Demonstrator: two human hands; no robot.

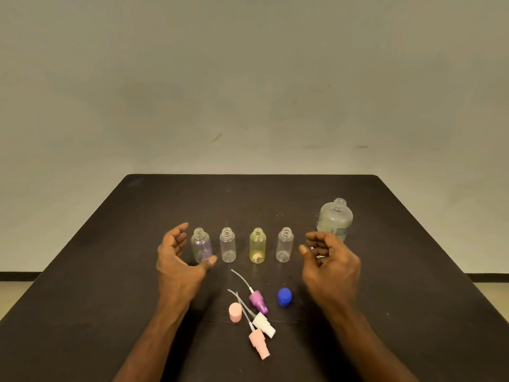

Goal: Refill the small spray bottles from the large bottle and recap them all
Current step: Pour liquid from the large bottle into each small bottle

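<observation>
the left hand (179, 257) hovers just beside the leftmost small bottle, its grip released: fingers loosely curved, palm turned toward the row, holding nothing. the thumb tip sits in front of the base of that bottle, a small clear plastic bottle with a purple tint (202, 246); whether it touches is hard to tell from this angle. the right hand (329, 260) hangs on the other side of the row, fingers loosely curled inward and grasping nothing, its grip likewise released, with its knuckles in front of the lower part of the large frosted clear plastic bottle (336, 220).

between the hands four small bottles stand upright and uncapped in a line on the dark worktop (110, 271): the purple-tinted one, a clear plastic bottle (228, 245), a yellow-tinted plastic bottle (258, 246) and another clear plastic bottle (285, 245), each apart from its neighbour. the large bottle stands upright and open-necked, behind and to the right of the row.

nearer the person, the removed tops lie on the worktop: a purple spray head with a thin tube (258, 301), a white spray head (264, 324), a pink spray head (259, 344), a pink round cap (235, 312), and a blue screw cap (284, 296) set apart to the right.
</observation>
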